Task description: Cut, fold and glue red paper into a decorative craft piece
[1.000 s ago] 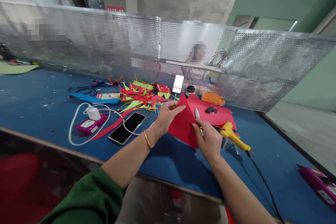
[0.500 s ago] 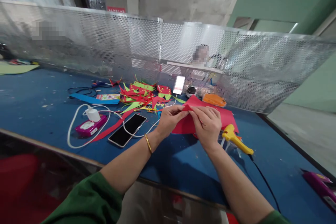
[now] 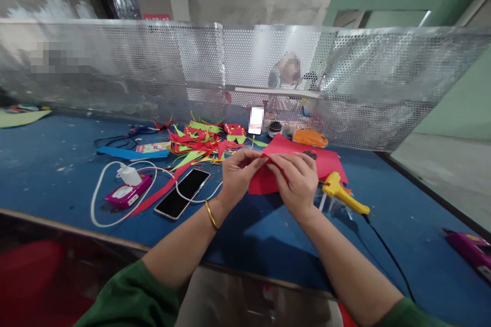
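Between the fingertips of both hands is a small piece of red paper [image 3: 266,156], mostly covered by the fingers. My left hand [image 3: 238,173], with a gold bangle at its wrist, pinches its left side between thumb and fingers. From the right, my right hand [image 3: 297,181] pinches the same piece, its thumb under the bent fingers. Below and behind the hands, a larger red sheet [image 3: 326,166] lies on the blue table [image 3: 245,235], with a small dark round thing [image 3: 310,155] on it. A yellow glue gun [image 3: 343,195] rests just right of my right hand.
Coloured paper scraps [image 3: 201,140] are heaped behind my left hand. A black-screened phone [image 3: 183,193], white cable and purple power strip [image 3: 128,191] lie left. A lit phone [image 3: 255,120], black-lidded jar [image 3: 275,129] and orange packet [image 3: 310,138] stand before the perforated metal screen [image 3: 161,66].
The view has shifted slightly, so the table things sit a little further left. Both hands keep their pinch on the red paper. The dark round thing on the sheet now shows.
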`<state>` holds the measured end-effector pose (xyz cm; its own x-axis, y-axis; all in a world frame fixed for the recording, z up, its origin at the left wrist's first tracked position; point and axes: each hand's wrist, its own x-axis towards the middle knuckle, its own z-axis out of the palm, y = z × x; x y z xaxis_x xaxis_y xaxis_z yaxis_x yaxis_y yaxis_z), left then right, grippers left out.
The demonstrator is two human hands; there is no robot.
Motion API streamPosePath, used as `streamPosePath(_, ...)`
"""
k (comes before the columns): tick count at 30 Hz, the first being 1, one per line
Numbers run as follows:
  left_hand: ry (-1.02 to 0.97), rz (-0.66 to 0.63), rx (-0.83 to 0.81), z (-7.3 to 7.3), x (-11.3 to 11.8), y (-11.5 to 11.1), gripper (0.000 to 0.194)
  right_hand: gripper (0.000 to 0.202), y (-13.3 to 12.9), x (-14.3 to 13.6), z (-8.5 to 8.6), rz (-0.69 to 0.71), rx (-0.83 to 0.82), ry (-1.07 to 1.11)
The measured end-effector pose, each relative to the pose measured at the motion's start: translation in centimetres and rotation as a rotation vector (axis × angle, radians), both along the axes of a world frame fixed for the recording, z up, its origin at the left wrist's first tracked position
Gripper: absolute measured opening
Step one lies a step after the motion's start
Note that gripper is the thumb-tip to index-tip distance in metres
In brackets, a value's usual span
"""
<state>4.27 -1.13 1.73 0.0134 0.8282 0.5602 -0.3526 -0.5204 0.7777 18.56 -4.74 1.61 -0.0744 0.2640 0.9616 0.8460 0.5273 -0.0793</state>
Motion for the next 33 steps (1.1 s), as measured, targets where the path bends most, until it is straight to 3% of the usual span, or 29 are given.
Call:
streamPosePath(5,0.08,0.05,0.125,0.2,-0.3,-0.3,0.006,0.014,0.0,0.1,0.3,0.031,0.026,0.018)
streamPosePath(12,0.151,0.183,0.383,0.8,-0.5,-0.4,0.003,0.017,-0.4,0.3,0.6,0.04,0.008,0.014)
streamPosePath(18,0.219,0.254,0.384,0.8,-0.7,-0.2,0.011,0.018,-0.7,0.4,1.3,0.036,-0.009,0.034)
streamPosePath(24,0.243,0.102,0.248,1.0,-0.5,-0.7,0.011,0.019,-0.9,0.2,1.8,0.103,-0.033,0.135)
streamPosePath(28,0.253,0.101,0.152,0.9,-0.3,-0.8,0.019,0.017,-1.4,-0.1,2.0,0.127,-0.032,0.255)
streamPosePath(33,0.347,0.118,0.129,1.0,-0.3,-0.7,0.014,0.017,-1.5,0.2,2.3,0.148,-0.093,0.45)
